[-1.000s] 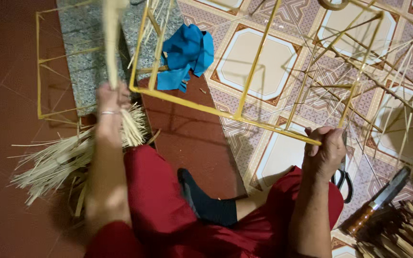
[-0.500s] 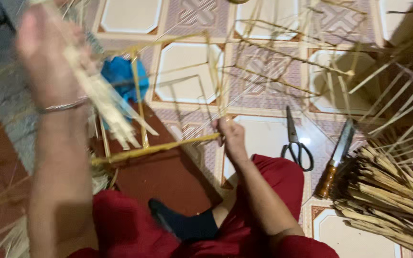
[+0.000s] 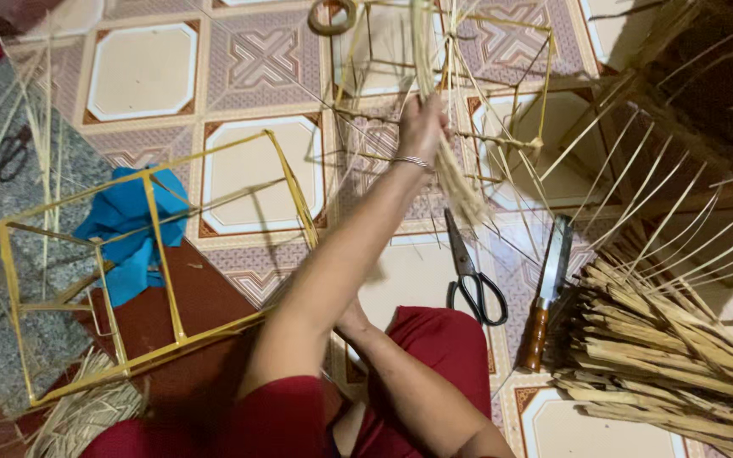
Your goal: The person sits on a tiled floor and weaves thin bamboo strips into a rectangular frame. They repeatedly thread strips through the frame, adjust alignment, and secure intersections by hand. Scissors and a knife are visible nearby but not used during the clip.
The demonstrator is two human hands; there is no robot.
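Observation:
My left hand (image 3: 422, 125), a thin bracelet on its wrist, is stretched out ahead and shut on a bundle of thin pale bamboo strips (image 3: 458, 185) that hangs below it and sticks up above it. It hovers over a second, thinner stick frame (image 3: 545, 80) on the tiled floor. My right hand (image 3: 352, 322) lies low by my lap, mostly hidden under my left forearm, close to the near corner of a yellow box-shaped stick frame (image 3: 163, 254). Its fingers do not show.
Under the yellow frame lies a blue cloth (image 3: 125, 220). Black scissors (image 3: 470, 284) and a wooden-handled knife (image 3: 545, 297) rest on the tiles to my right, beside a heap of split bamboo slats (image 3: 672, 356). Loose strips (image 3: 86, 414) lie at lower left; a tape roll (image 3: 332, 17) far ahead.
My left hand has swung from the left, near my face, forward and right with the strip bundle. The yellow frame now lies further left, and the view has shifted.

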